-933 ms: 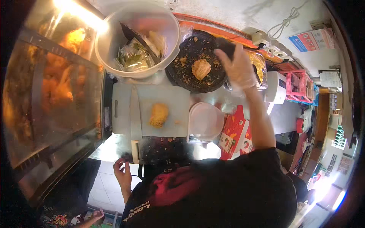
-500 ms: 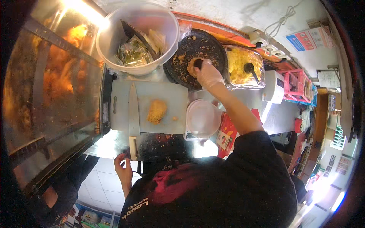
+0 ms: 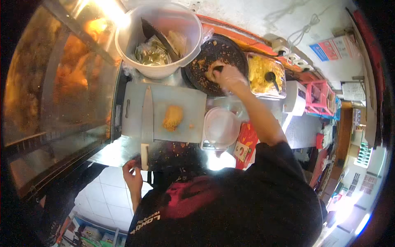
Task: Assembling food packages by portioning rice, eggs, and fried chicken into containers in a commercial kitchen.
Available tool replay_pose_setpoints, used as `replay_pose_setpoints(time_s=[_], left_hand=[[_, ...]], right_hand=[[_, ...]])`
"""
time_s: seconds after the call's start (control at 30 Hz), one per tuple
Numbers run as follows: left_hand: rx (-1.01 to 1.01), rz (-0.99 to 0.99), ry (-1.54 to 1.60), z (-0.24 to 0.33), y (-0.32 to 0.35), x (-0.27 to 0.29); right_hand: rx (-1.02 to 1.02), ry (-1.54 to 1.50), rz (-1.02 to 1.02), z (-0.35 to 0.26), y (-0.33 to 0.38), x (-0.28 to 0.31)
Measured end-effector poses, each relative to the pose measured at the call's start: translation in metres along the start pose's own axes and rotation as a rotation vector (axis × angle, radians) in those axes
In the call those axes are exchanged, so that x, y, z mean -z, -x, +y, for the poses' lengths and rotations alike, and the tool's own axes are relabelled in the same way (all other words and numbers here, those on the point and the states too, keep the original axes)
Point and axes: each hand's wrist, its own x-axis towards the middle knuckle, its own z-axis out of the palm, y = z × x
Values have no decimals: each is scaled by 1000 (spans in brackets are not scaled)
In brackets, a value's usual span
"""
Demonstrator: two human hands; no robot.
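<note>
My right hand [image 3: 231, 77], in a clear plastic glove, is closed round a dark pestle [image 3: 218, 68] inside a round black stone mortar [image 3: 201, 80]. A tan lump of food [image 3: 211, 73] lies under the pestle, and brown crumbs cover the mortar's surface. My left hand [image 3: 133, 175] hangs low at the counter's front edge, its fingers loosely bent and apart, beside the cream handle of a large knife [image 3: 147, 119]. The knife lies across a pale cutting board [image 3: 189, 101]. Right of the blade, on the board, sits a golden piece of fried food [image 3: 173, 117].
A white bucket [image 3: 158, 71] with packets stands left of the mortar. To its right is a clear tub of yellow food [image 3: 263, 76] with a black spoon. A round plastic container [image 3: 222, 125], a red box [image 3: 246, 142] and a glass food case [image 3: 78, 82] flank the board.
The view has shifted slightly, moving the counter things a little rightward. My right hand stays in the mortar with the pestle, slightly blurred now. My left hand keeps its place by the knife handle.
</note>
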Motion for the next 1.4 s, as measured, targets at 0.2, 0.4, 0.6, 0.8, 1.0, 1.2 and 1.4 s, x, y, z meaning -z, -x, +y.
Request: replay_pose_setpoints(time_s=[0.2,0.4,0.6,0.8,1.0,1.2,1.4], left_hand=[[7,74,-8,19,4,6],[46,73,76,7,3,4],[24,133,-5,-22,-6,-2],[102,45,-49,13,-7,5],[88,-3,-38,11,-18,-6],[57,-98,-175,49,-28,-10],[41,-109,-207,31,-23,1]], right_hand=[[-29,18,56,2,-17,25],[-57,66,-95,-9,-18,30],[-49,48,24,-3,-4,-37],[13,-84,261,15,19,33],[129,-302,216,-22,125,-27],[211,-267,-11,-69,170,-82],[321,-82,85,-108,186,-105]])
